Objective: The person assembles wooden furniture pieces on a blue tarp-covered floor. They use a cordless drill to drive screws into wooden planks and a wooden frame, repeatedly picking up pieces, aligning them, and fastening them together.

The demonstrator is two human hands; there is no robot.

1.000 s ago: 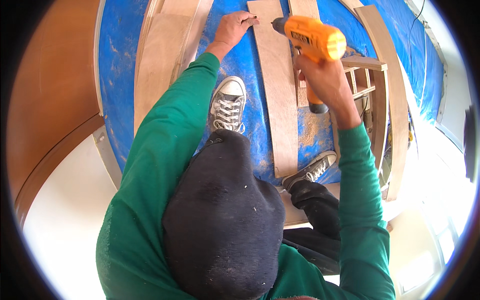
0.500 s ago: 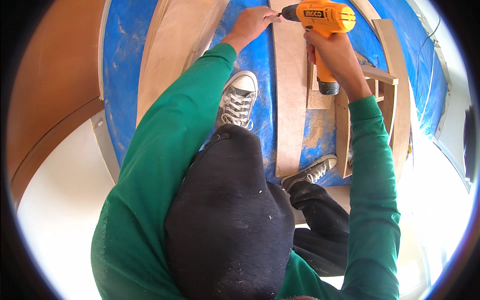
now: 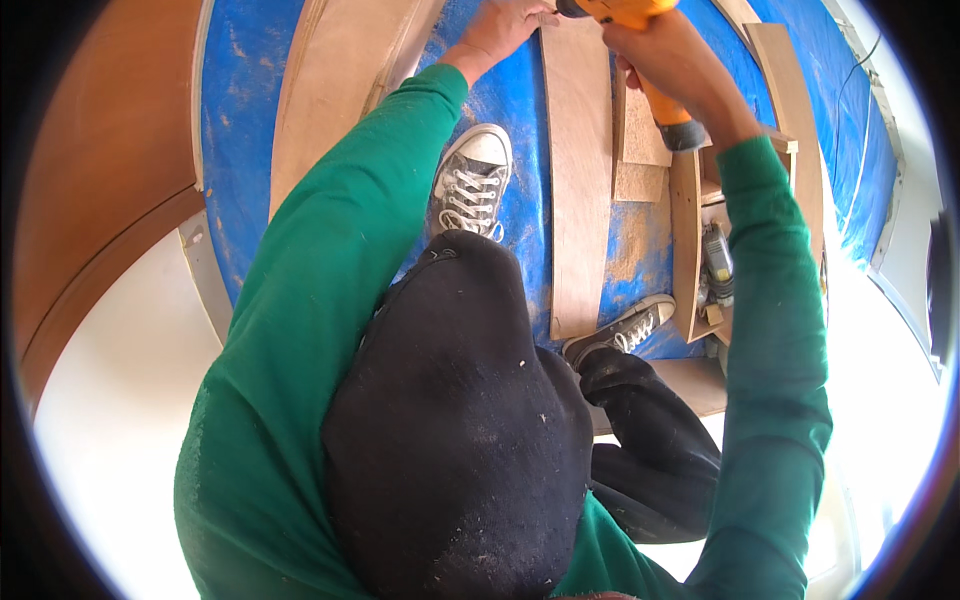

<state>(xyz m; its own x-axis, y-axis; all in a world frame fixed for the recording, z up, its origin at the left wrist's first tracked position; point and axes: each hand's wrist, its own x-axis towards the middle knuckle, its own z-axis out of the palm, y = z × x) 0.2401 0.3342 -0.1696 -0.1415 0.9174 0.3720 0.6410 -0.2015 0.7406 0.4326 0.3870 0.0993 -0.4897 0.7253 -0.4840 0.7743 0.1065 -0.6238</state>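
Note:
At the top edge of the head view my right hand (image 3: 665, 55) is wrapped round the handle of an orange cordless drill (image 3: 668, 105) with a dark battery base. The drill's upper body is partly cut off by the frame. Its black chuck points left, toward my left hand (image 3: 500, 30). The fingers of that hand are pinched together close to the chuck tip; whatever is between them is too small to make out. Just below both hands lies a long wooden plank (image 3: 578, 180), its far end beside the left fingertips.
Blue sheeting (image 3: 520, 80) dusted with sawdust covers the floor. A wide curved wooden piece (image 3: 335, 90) lies to the left. On the right, a wooden frame (image 3: 686, 240) holds a grey tool (image 3: 717, 252). My shoe (image 3: 475, 180) stands left of the plank.
Both hands and the drill have shifted up toward the frame's top edge, and the drill leans more. My right forearm has swung slightly right, uncovering the grey tool.

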